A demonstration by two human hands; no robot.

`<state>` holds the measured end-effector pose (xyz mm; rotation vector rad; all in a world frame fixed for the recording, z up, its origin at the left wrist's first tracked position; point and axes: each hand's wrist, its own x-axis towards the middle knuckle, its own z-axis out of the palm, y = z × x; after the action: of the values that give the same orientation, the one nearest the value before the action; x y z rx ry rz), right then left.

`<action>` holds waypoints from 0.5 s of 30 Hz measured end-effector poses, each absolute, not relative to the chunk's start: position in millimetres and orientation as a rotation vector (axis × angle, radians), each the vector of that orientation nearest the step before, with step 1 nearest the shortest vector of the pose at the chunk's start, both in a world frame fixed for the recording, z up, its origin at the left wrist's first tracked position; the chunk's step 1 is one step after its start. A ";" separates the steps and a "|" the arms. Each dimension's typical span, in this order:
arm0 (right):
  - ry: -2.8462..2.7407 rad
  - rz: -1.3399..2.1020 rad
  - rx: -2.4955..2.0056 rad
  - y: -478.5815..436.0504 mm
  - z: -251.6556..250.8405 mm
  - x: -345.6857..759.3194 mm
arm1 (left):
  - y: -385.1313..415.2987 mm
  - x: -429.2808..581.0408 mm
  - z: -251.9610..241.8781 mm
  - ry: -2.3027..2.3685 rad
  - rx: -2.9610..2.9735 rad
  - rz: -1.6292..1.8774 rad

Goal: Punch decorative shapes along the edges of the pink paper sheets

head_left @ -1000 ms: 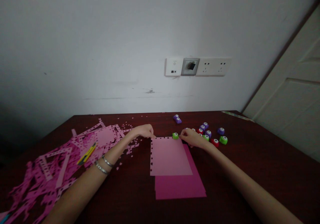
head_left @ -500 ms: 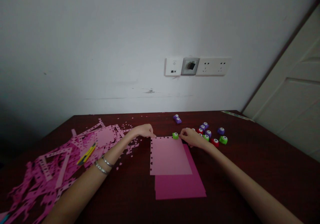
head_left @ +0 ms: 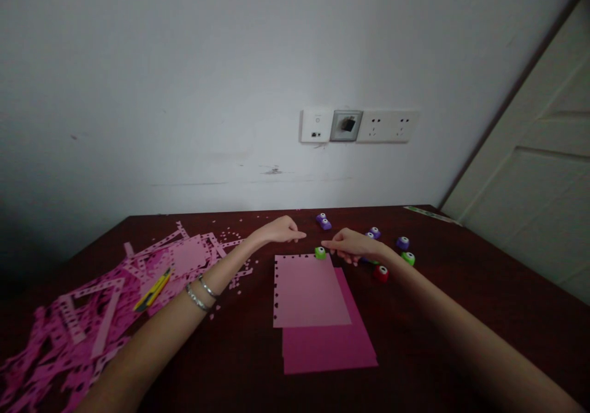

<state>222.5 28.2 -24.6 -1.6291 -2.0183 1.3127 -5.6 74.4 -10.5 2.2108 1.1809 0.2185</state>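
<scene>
A light pink sheet of paper [head_left: 308, 293] lies over darker magenta sheets [head_left: 329, 348]. Small punched holes run along its left and top edges. A green craft punch [head_left: 320, 252] sits at the sheet's top edge, near the right corner. My left hand [head_left: 284, 229] is above the table beyond that edge, index finger stretched to the right, the other fingers curled, nothing seen in it. Just right of the green punch, my right hand [head_left: 350, 243] points its index finger left, with the other fingers loosely apart and no object visible in them.
Pink punched paper strips and scraps [head_left: 110, 302] heap up on the left, with a yellow utility knife [head_left: 153, 290] on top. Purple punches [head_left: 323, 221] stand at the back. A red punch [head_left: 380, 273] and several others are right of my right hand. Behind is a wall.
My left hand has left the sheet's top left corner and moved right and away from me. My right hand has shifted slightly, its index finger now reaching above the green punch.
</scene>
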 end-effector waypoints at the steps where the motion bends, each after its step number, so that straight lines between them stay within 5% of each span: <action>1: -2.021 1.341 -1.640 29.4 -24.1 221.4 | 75.6 -0.5 -9.7 1.155 2.178 0.201; 15: -2.021 1.574 -1.803 45.1 -28.2 211.0 | 92.2 40.0 -19.8 1.031 1.876 -0.246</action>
<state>211.0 45.1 -28.2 -1.8029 -2.0214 1.5742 40.0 92.2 -19.8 1.8761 1.0313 -0.2459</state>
